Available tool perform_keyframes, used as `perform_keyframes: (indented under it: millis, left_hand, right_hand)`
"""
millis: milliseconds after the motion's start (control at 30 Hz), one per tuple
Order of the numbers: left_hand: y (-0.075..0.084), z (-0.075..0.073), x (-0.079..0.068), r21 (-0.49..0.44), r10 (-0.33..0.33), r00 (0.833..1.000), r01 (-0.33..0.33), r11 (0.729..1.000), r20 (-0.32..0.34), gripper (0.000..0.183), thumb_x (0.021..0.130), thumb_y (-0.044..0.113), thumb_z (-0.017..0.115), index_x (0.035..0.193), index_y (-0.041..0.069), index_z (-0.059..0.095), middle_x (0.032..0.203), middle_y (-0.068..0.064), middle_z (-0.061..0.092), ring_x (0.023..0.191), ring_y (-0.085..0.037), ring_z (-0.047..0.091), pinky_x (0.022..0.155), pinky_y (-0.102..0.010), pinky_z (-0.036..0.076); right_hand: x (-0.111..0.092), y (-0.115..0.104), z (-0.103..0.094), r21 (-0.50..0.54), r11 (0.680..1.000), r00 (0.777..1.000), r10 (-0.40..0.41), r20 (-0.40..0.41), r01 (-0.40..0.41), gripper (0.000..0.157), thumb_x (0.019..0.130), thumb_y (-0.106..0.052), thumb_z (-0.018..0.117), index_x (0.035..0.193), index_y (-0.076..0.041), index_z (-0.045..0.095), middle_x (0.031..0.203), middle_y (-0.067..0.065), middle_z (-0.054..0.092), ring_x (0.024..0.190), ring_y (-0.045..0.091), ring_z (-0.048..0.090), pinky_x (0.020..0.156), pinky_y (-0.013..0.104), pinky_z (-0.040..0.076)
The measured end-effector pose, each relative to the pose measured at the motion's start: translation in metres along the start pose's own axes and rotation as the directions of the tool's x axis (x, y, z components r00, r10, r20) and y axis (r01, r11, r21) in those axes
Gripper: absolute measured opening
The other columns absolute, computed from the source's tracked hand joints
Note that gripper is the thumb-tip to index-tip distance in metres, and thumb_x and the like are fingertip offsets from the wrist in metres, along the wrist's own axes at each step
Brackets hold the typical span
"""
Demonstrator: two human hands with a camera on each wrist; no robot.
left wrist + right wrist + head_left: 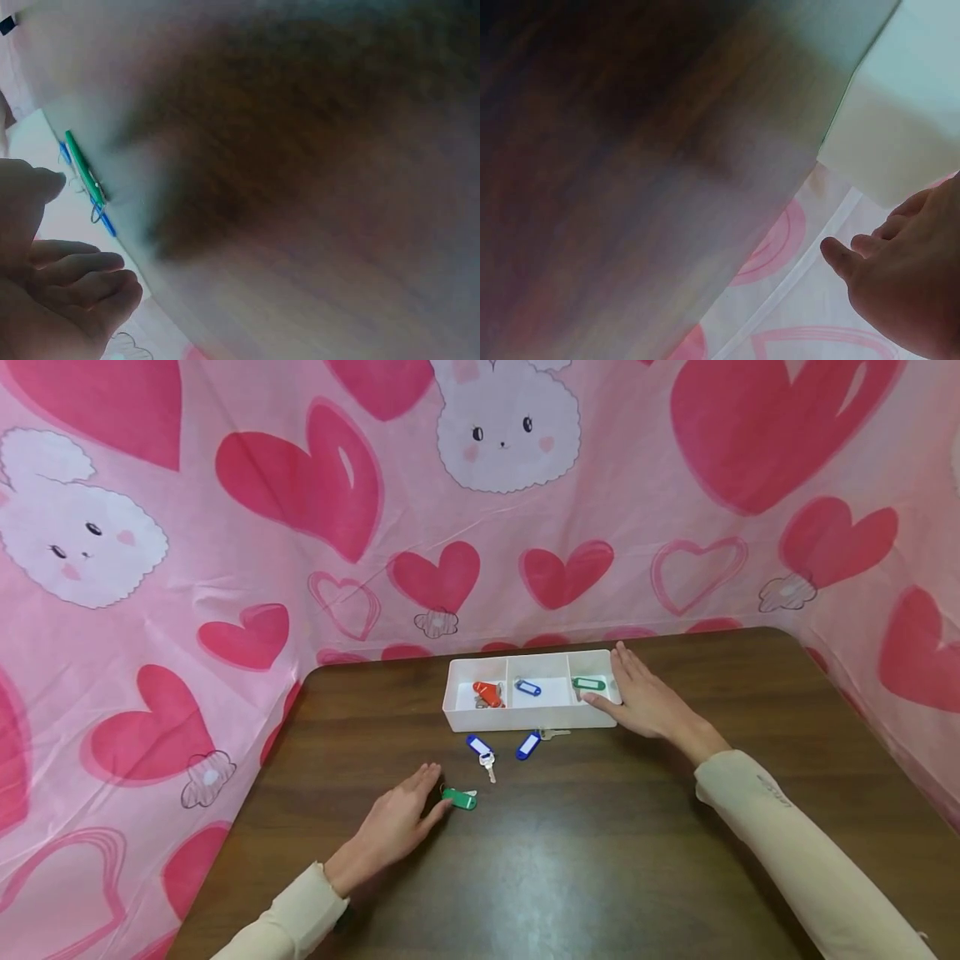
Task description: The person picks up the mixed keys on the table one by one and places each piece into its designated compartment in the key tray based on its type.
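Note:
My left hand point(393, 821) is low over the table, its thumb right at a green key tag point(460, 799) with a key. The left wrist view shows that green tag point(84, 166) just beyond the thumb point(51, 184), with the fingers loosely bent. My right hand point(647, 702) lies along the right end of a white three-compartment box point(480, 720), fingers straight and thumb over the front rim. In the box are orange key tags point(489, 693) at left, a blue tag point(528, 687) in the middle and a green tag point(588, 683) at right.
Two blue key tags with keys lie before the box: one tag point(480, 746) at left and another tag point(528, 745) further right. The brown table point(600, 860) ends behind the box at a pink curtain point(465, 518) with hearts and rabbit faces.

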State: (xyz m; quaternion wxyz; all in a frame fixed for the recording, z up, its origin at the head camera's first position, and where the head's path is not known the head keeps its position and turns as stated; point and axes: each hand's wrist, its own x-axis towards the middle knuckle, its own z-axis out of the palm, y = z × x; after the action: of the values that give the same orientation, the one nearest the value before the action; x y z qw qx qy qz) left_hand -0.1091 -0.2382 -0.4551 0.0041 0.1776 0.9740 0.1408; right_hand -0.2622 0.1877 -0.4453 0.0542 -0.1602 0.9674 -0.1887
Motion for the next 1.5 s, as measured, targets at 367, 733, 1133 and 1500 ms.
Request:
perform_keyframes:
  millis: [367,733,1133,1500]
  left_hand:
    - [0.0,0.002,0.001,-0.007,0.018,1.0,-0.018,1.0,0.006,0.056,0.102,0.035,0.07,0.146,0.003,0.061,0.151,-0.018,0.061,0.137,-0.034,0.064,0.104,-0.05,0.057]
    - [-0.002,0.004,0.004,-0.03,0.023,1.0,-0.024,0.999,-0.017,0.046,0.102,0.031,0.071,0.138,0.003,0.067,0.141,-0.017,0.069,0.127,-0.032,0.071,0.1,-0.048,0.06]
    - [0.003,0.006,0.009,0.071,0.047,0.993,-0.039,0.997,-0.111,0.022,0.096,0.022,0.077,0.113,0.007,0.078,0.1,-0.006,0.082,0.067,-0.01,0.066,0.067,-0.035,0.065]
    - [0.007,0.005,0.015,0.113,0.028,0.991,-0.013,0.994,-0.132,0.012,0.095,0.016,0.078,0.103,0.009,0.082,0.085,-0.004,0.081,0.055,-0.007,0.056,0.051,-0.026,0.053]
  right_hand:
    - [-0.002,0.0,0.0,-0.002,1.0,1.0,-0.002,0.018,0.002,0.109,0.098,-0.078,0.044,0.169,-0.016,-0.011,0.179,0.011,-0.007,0.166,0.042,0.004,0.13,0.065,0.017]
    - [-0.002,-0.004,-0.003,0.023,1.0,0.998,0.013,0.056,-0.014,0.111,0.098,-0.077,0.046,0.167,-0.018,-0.017,0.18,0.01,-0.007,0.166,0.041,0.004,0.13,0.063,0.017]
    - [-0.002,-0.006,-0.005,0.021,1.0,0.996,0.015,0.093,-0.017,0.113,0.098,-0.077,0.045,0.167,-0.01,-0.014,0.179,0.017,-0.006,0.165,0.045,0.007,0.129,0.067,0.018]
    - [-0.001,-0.006,-0.008,0.014,1.0,0.995,0.021,0.102,-0.023,0.115,0.096,-0.081,0.044,0.167,-0.012,-0.015,0.179,0.017,-0.006,0.164,0.046,0.008,0.127,0.069,0.021]
